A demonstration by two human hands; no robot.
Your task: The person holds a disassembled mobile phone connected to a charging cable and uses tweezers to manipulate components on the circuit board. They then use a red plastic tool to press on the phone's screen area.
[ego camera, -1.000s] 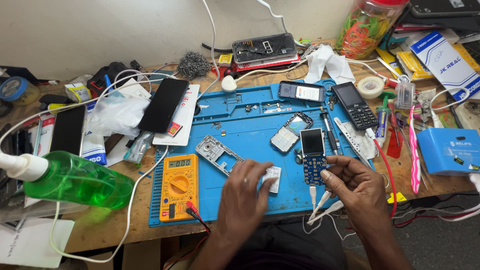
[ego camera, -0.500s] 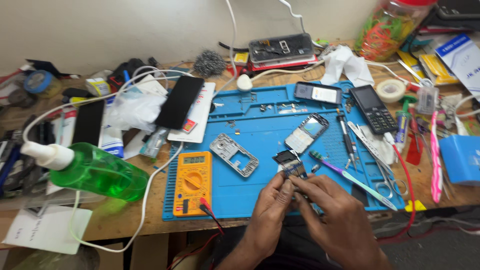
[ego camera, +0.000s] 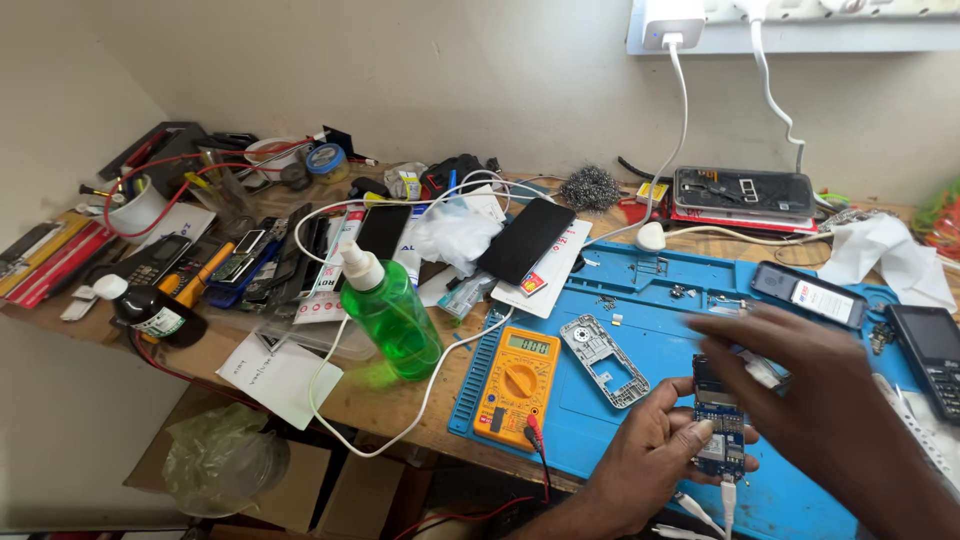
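Note:
My left hand [ego camera: 648,452] grips a small blue phone circuit board [ego camera: 718,421] by its lower edge, above the blue work mat [ego camera: 650,300]. A white cable [ego camera: 728,502] hangs from the bottom of the board. My right hand [ego camera: 830,410] hovers blurred just right of the board, fingers spread, holding nothing that I can make out. A silver phone frame [ego camera: 604,360] lies on the mat to the left of the board. A yellow multimeter [ego camera: 516,386] sits at the mat's left edge.
A green spray bottle [ego camera: 392,315] stands left of the mat. Dark phones [ego camera: 527,240], a white tissue [ego camera: 455,235] and several tools crowd the wooden bench behind. A black keypad phone [ego camera: 927,352] lies at the right. A charger [ego camera: 672,22] is plugged into the wall strip.
The view has swung left and up, showing more wall and the bench's left end. My left hand has lifted the board off the mat. My right hand has pulled away from it.

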